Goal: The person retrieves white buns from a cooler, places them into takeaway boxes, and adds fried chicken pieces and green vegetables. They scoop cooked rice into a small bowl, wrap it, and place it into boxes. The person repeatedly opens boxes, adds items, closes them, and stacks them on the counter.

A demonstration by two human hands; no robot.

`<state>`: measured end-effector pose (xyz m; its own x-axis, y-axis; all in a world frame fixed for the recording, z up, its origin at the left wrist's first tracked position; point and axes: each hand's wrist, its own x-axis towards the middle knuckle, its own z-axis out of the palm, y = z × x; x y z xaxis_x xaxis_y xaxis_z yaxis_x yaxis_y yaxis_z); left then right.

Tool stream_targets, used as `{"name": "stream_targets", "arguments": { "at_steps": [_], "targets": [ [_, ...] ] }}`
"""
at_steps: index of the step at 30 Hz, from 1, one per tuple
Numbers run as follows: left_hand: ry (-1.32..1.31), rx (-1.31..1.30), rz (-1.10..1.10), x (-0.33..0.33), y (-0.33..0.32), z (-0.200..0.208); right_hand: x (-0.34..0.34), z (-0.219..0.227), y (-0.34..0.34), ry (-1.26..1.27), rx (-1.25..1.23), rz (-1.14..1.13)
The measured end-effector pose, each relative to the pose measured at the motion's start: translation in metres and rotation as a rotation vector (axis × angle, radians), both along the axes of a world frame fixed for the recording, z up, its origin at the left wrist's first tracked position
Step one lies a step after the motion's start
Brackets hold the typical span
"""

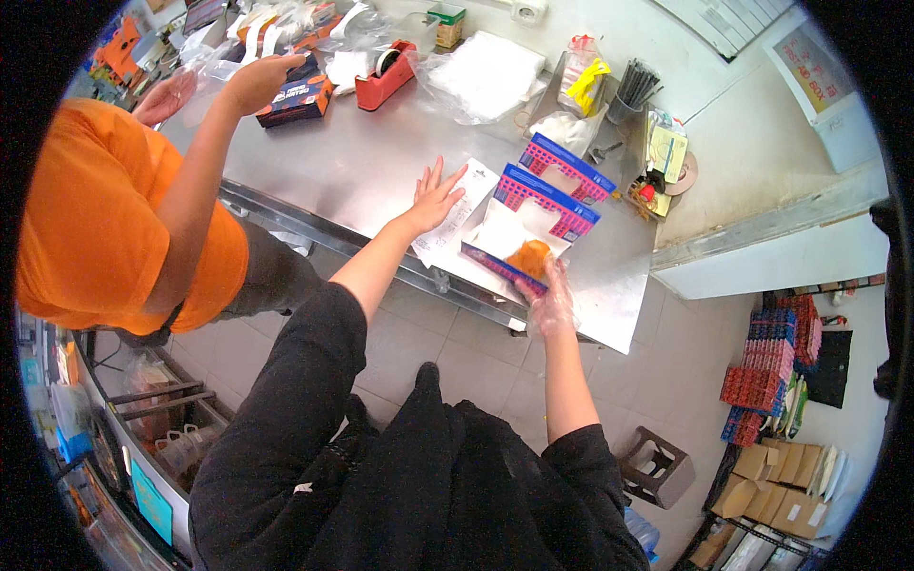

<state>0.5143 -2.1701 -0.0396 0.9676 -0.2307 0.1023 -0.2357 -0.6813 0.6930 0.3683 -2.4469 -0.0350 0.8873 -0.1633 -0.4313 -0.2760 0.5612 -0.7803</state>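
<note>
My left hand point(435, 202) is bare, its fingers spread over a printed paper slip point(447, 233) on the steel table. A clear plastic glove covers my right hand point(552, 303), which grips the near right corner of an opened blue-and-pink cardboard food box point(490, 262). Inside that box, on white paper, sits a golden-brown fried piece point(529, 258), close to my right fingertips. Directly behind stands a second box of the same pattern point(571, 171). Whether my right fingers also touch the fried piece, I cannot tell.
On the left a person in an orange shirt point(114, 209) reaches over the steel table point(333, 181). Along its back are a red tape dispenser point(386, 76), white plastic bags point(486, 76) and a cup of black straws point(630, 90). A brown stool point(657, 466) stands at lower right.
</note>
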Motion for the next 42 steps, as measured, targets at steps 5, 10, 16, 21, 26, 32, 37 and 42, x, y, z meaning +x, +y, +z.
{"name": "stream_targets", "arguments": {
  "at_steps": [5, 10, 16, 21, 26, 32, 37, 42],
  "targets": [
    [0.273, -0.75, -0.402, -0.122, 0.05, 0.076, -0.012, 0.002, 0.032, 0.001, -1.228, -0.398],
    [0.635, -0.947, -0.973, -0.326, 0.125, 0.101, -0.125, -0.006, 0.119, -0.663, -1.534, 0.208],
    [0.793, -1.234, -0.647, -0.492, 0.286, 0.085, -0.224, -0.1, 0.274, -0.623, -1.448, 1.129],
    [0.176, -1.139, -0.164, -0.593, 0.426, 0.122, -0.22, -0.184, 0.491, -0.774, -1.485, 1.574],
    [-0.559, -1.46, 0.537, -0.717, 0.56, 0.158, -0.251, -0.167, 0.761, -1.565, -1.25, 1.684],
    [0.147, -0.001, 1.248, -0.825, 0.645, 0.165, -0.344, -0.022, 0.99, -1.421, -0.503, 1.575],
    [-0.283, -0.367, 1.74, -0.883, 0.719, 0.165, -0.401, 0.071, 1.17, -1.419, -0.197, 1.415],
    [-0.446, -0.362, 2.222, -0.929, 0.812, 0.2, -0.454, 0.11, 1.349, -1.369, -0.128, 1.516]
  ]
}}
